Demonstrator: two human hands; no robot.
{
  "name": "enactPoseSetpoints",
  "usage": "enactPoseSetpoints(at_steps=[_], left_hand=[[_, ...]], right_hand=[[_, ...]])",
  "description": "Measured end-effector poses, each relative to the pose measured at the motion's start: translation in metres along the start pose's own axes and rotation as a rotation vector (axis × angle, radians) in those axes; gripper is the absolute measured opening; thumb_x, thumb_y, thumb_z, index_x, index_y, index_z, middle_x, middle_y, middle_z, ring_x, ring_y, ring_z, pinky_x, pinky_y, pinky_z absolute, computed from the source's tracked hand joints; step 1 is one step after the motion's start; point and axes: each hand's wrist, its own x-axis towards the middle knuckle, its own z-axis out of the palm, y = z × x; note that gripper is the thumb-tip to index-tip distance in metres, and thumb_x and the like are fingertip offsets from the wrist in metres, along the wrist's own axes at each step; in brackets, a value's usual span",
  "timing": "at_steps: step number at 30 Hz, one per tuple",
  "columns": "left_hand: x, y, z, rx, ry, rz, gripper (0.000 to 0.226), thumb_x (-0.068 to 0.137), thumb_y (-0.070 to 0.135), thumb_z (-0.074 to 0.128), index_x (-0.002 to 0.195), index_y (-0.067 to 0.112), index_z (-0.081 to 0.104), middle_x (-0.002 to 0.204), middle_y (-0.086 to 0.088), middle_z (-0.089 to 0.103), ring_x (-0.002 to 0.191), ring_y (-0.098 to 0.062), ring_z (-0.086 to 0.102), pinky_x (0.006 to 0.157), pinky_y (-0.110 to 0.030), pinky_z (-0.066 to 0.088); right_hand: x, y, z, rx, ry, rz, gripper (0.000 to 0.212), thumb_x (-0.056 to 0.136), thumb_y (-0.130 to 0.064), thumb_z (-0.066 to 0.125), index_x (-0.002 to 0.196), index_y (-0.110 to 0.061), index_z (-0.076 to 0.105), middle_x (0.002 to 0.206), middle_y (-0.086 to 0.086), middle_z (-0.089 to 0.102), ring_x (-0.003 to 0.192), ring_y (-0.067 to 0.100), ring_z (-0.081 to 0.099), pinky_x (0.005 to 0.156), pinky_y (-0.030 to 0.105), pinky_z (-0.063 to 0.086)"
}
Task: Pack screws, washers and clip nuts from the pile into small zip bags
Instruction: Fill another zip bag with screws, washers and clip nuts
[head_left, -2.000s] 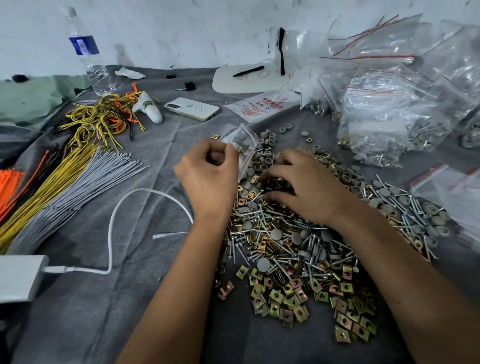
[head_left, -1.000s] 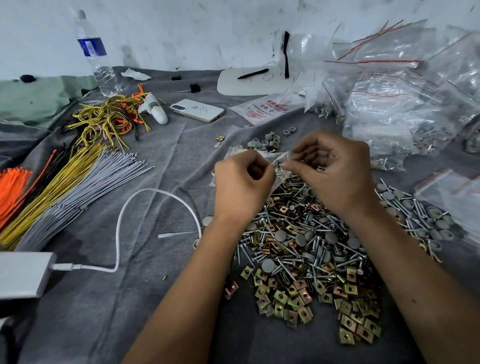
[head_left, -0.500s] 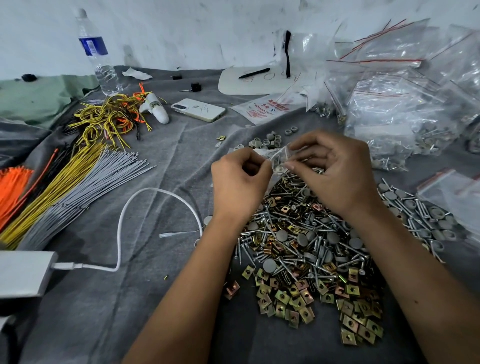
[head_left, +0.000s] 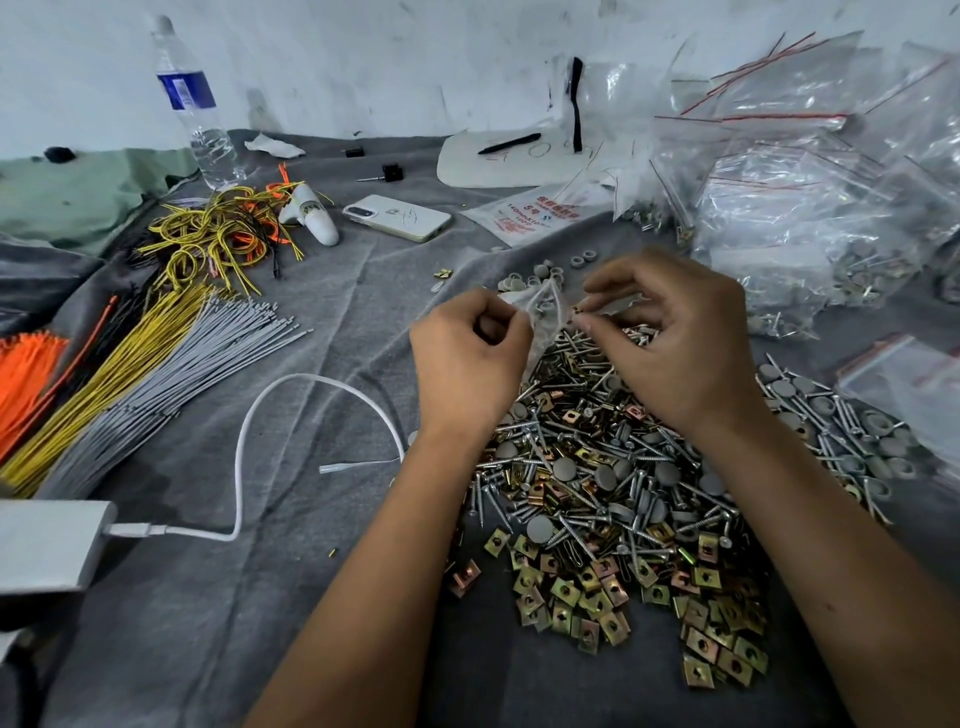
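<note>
A pile of screws, grey washers and brass clip nuts (head_left: 613, 483) lies on the grey cloth in front of me. My left hand (head_left: 467, 364) pinches the rim of a small clear zip bag (head_left: 543, 312) and holds it above the pile's far edge. My right hand (head_left: 675, 343) hovers just right of the bag's mouth, pinching a small clip nut (head_left: 576, 310) between thumb and forefinger. The bag's lower part is hidden behind my left hand.
Filled and empty zip bags (head_left: 810, 171) are heaped at the back right. Bundles of cable ties (head_left: 119, 374), a phone (head_left: 397, 217), a water bottle (head_left: 195, 109) and a white cable (head_left: 249, 441) lie to the left. A white board with a pen (head_left: 511, 156) sits at the back.
My right hand left the pile and rose to the bag's mouth with a small part. My left hand lifted the bag and brought it closer to me.
</note>
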Motion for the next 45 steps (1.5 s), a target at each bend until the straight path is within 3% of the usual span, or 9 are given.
enactPoseSetpoints(at_steps=[3,9,14,19,22,29,35,42,45], left_hand=[[0.003,-0.001,-0.004,-0.051,0.094,-0.03,0.017,0.086,0.011,0.071,0.069,0.016,0.07,0.055,0.002,0.061,0.05,-0.019,0.06,0.051,-0.034,0.048],[0.007,-0.003,-0.008,-0.123,0.229,-0.11,0.019,0.085,0.013,0.071,0.067,0.02,0.069,0.056,0.003,0.065,0.052,-0.011,0.059,0.054,-0.03,0.048],[0.008,-0.003,-0.009,-0.121,0.228,-0.119,0.022,0.085,0.011,0.071,0.065,0.02,0.068,0.054,0.003,0.064,0.051,-0.013,0.059,0.053,-0.031,0.049],[0.006,-0.003,-0.007,-0.079,0.118,-0.087,0.019,0.087,0.009,0.073,0.07,0.017,0.072,0.052,0.01,0.06,0.047,-0.005,0.054,0.047,-0.022,0.043],[0.003,-0.002,-0.003,-0.016,-0.004,-0.045,0.02,0.088,0.007,0.074,0.069,0.014,0.071,0.05,0.009,0.056,0.045,-0.017,0.054,0.045,-0.027,0.041],[0.0,-0.005,0.002,0.071,-0.088,0.036,0.017,0.087,0.006,0.072,0.071,0.01,0.069,0.056,-0.002,0.065,0.054,-0.027,0.063,0.049,-0.035,0.05],[-0.002,-0.006,0.003,0.048,-0.152,0.056,0.016,0.088,0.009,0.072,0.073,0.01,0.07,0.059,-0.005,0.066,0.056,-0.03,0.063,0.049,-0.036,0.049],[-0.001,-0.005,0.003,0.018,-0.077,0.046,0.019,0.089,0.005,0.072,0.07,0.008,0.069,0.055,-0.001,0.063,0.048,-0.021,0.058,0.047,-0.029,0.045],[-0.001,-0.004,0.002,-0.069,-0.04,-0.017,0.022,0.089,0.007,0.073,0.069,0.015,0.069,0.05,0.006,0.057,0.047,-0.011,0.053,0.044,-0.024,0.042]], right_hand=[[-0.001,-0.004,0.001,-0.058,-0.168,-0.042,0.02,0.084,-0.029,0.081,0.099,-0.018,0.074,0.093,-0.01,0.07,0.086,0.001,0.066,0.071,0.018,0.054],[-0.008,-0.006,0.018,-0.165,-0.769,0.008,0.024,0.08,-0.054,0.076,0.094,-0.034,0.075,0.106,-0.014,0.057,0.108,0.006,0.045,0.092,0.031,0.04],[-0.006,-0.006,0.017,-0.15,-0.716,-0.019,0.01,0.087,-0.04,0.076,0.09,-0.03,0.075,0.099,-0.012,0.057,0.103,0.007,0.048,0.09,0.032,0.042],[-0.001,-0.003,0.001,-0.039,-0.321,0.103,0.014,0.091,-0.024,0.074,0.105,-0.025,0.076,0.093,-0.016,0.071,0.088,-0.002,0.066,0.077,0.016,0.05],[0.001,0.0,-0.006,-0.081,-0.174,0.102,0.016,0.092,-0.014,0.074,0.107,-0.014,0.077,0.097,-0.004,0.074,0.088,0.007,0.069,0.079,0.022,0.055],[0.003,0.002,-0.009,-0.199,-0.196,0.055,0.013,0.082,-0.011,0.083,0.094,-0.014,0.079,0.086,-0.01,0.068,0.079,0.004,0.065,0.074,0.008,0.045],[0.002,-0.001,-0.004,-0.149,-0.147,-0.016,0.014,0.083,-0.017,0.084,0.097,-0.016,0.08,0.091,-0.005,0.073,0.084,0.012,0.067,0.076,0.026,0.051],[0.004,0.01,-0.014,-0.185,-0.076,0.121,0.012,0.087,-0.025,0.079,0.096,-0.017,0.077,0.085,-0.011,0.07,0.077,-0.007,0.061,0.067,0.004,0.043],[0.004,0.02,-0.024,-0.334,-0.304,0.203,0.019,0.084,-0.046,0.077,0.088,-0.027,0.077,0.077,-0.015,0.067,0.07,-0.005,0.058,0.06,0.017,0.041]])
